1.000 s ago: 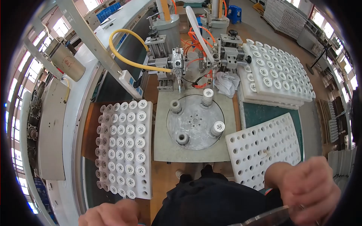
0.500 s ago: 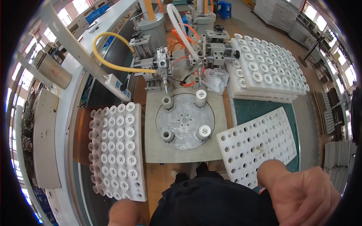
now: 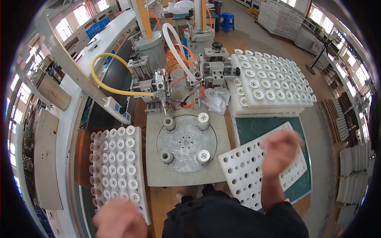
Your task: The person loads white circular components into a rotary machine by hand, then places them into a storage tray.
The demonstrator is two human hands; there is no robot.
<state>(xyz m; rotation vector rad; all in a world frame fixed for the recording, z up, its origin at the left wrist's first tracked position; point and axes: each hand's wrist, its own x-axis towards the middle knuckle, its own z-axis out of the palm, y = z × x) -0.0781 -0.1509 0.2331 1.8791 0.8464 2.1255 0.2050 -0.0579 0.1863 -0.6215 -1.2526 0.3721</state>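
My left hand (image 3: 120,219) is at the near end of the left white tray (image 3: 139,170), smeared by motion, its fingers not readable. That tray carries rows of round white caps (image 3: 130,156) with dark marks inside. Over the right white tray (image 3: 234,174), whose visible holes are bare, hovers my right hand (image 3: 281,152); its fingers are blurred, so I cannot see whether it holds anything. Between the trays is a round metal turntable (image 3: 186,156). White caps sit on its back right (image 3: 203,118) and front right posts; both left posts (image 3: 167,157) show open tops.
Two dispensing heads with nozzles (image 3: 164,107) and hoses stand behind the turntable. A crumpled plastic bag (image 3: 216,100) lies beside them. Stacked trays of caps (image 3: 274,81) are at the back right, on a green surface (image 3: 254,129). A slanted metal post (image 3: 79,59) rises at left.
My right hand has moved forward and left, from the near right corner to over the right tray. My left hand has come up to the left tray's near end. The view has tilted up slightly.
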